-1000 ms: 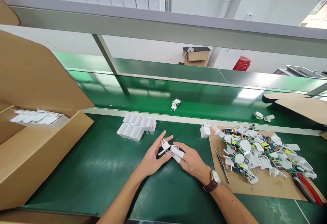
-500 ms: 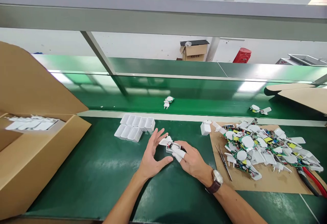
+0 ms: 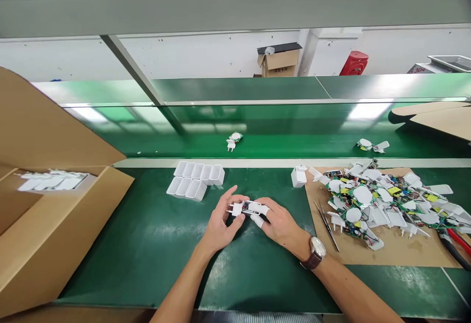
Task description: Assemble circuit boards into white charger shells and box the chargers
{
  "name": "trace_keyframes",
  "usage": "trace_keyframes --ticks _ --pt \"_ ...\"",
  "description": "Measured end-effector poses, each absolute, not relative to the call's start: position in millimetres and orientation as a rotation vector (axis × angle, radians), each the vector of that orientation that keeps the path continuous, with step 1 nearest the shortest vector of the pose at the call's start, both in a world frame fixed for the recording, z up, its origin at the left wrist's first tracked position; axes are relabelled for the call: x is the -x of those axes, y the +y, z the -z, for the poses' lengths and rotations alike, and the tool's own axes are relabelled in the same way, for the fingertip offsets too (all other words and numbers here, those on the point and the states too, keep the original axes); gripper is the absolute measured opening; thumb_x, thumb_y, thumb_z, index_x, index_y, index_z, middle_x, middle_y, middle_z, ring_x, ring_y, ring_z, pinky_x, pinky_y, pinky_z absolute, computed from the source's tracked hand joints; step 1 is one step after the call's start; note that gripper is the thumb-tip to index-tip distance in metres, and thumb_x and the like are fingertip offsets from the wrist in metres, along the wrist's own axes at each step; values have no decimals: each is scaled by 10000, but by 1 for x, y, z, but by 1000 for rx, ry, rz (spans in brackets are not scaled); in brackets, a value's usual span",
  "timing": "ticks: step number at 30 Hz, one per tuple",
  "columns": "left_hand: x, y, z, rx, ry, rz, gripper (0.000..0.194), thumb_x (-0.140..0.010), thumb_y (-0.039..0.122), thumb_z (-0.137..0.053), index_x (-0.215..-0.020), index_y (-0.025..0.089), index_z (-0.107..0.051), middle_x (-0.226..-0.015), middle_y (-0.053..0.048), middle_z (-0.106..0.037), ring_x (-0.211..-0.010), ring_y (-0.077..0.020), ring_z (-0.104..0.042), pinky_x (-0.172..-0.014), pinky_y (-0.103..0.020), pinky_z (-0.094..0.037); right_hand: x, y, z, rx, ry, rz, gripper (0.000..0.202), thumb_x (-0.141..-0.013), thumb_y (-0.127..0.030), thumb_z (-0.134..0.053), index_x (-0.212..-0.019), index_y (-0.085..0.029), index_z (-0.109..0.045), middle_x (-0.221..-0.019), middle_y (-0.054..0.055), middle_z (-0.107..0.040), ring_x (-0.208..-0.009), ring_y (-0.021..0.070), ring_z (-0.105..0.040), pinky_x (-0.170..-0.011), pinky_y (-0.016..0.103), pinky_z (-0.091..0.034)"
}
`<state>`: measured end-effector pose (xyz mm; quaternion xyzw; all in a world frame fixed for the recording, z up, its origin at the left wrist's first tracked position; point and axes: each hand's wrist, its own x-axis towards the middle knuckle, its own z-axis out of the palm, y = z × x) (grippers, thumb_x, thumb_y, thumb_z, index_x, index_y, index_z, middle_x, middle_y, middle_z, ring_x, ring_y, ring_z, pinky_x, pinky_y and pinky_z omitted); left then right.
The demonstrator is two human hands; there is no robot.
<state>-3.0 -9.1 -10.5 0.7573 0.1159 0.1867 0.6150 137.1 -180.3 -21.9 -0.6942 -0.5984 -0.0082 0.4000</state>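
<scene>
A white plug-in power adapter [image 3: 237, 209] with its circuit board showing lies between my hands, just above the green bench. My left hand [image 3: 219, 228] is closed round the end with the plug pins, thumb below and fingers above. At the other end my right hand [image 3: 282, 222] grips the white housing; its thumb and a finger wear white finger covers. Beyond my left hand stand several open white housings [image 3: 196, 189] in two rows. A single white housing [image 3: 299, 177] sits farther right.
Circuit boards with white plug parts [image 3: 362, 195] are heaped on a cardboard sheet [image 3: 353, 259] at right, with tweezers [image 3: 327, 225] and red-black pliers [image 3: 454, 247]. A large carton [image 3: 69, 225] stands left. On the green strip behind lie two board assemblies [image 3: 234, 139].
My left hand has closed from spread fingers onto the adapter's plug end. The plug part now lies in line with the housing. The view has tilted down slightly.
</scene>
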Motion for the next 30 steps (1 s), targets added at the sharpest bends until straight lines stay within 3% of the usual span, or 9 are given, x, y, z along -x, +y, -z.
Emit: trace_keyframes --ticks 10,15,18,21,30 --pt "1 -7 13 -1736 251 -437 658 -986 338 -633 -1558 254 -320 -1322 -151 -648 -1177 -255 -667 -995 -432 -549 -135 -178 24 1737 -1473 -35 303 -1011 -173 -547 -1303 -223 -610 -1176 124 -669 -1059 261 -644 -905 447 -607" --pt "-1 -14 19 -1874 170 -548 1035 -789 404 -869 -1610 299 -248 -1454 -153 -575 -1297 -309 -616 -1093 -491 -517 -133 -170 24 1441 -860 -590 304 -999 -421 -588 -1214 -231 -688 -1150 102 -700 -1018 245 -687 -882 430 -608" --pt "-4 -23 22 -2085 160 -684 879 -821 337 -845 -1558 290 -369 -1404 -136 -619 -1256 -302 -641 -1068 -484 -539 -128 -165 18 1165 -498 -974 422 -919 -582 -666 -1088 -200 -727 -949 76 -743 -909 265 -723 -834 450 -608" --pt "-7 -28 21 -2183 99 -850 701 -858 289 -811 -1473 264 -476 -1320 -133 -659 -1168 -284 -676 -982 -449 -585 -122 -163 11 1012 -374 -1089 443 -837 -591 -761 -986 -175 -733 -858 73 -747 -880 280 -739 -840 461 -598" --pt "-9 -26 20 -2239 37 -936 661 -864 328 -814 -1442 245 -504 -1290 -146 -671 -1149 -283 -672 -958 -448 -593 -121 -161 5 952 -321 -1115 402 -793 -541 -804 -912 -163 -734 -832 85 -755 -858 293 -755 -844 469 -590"
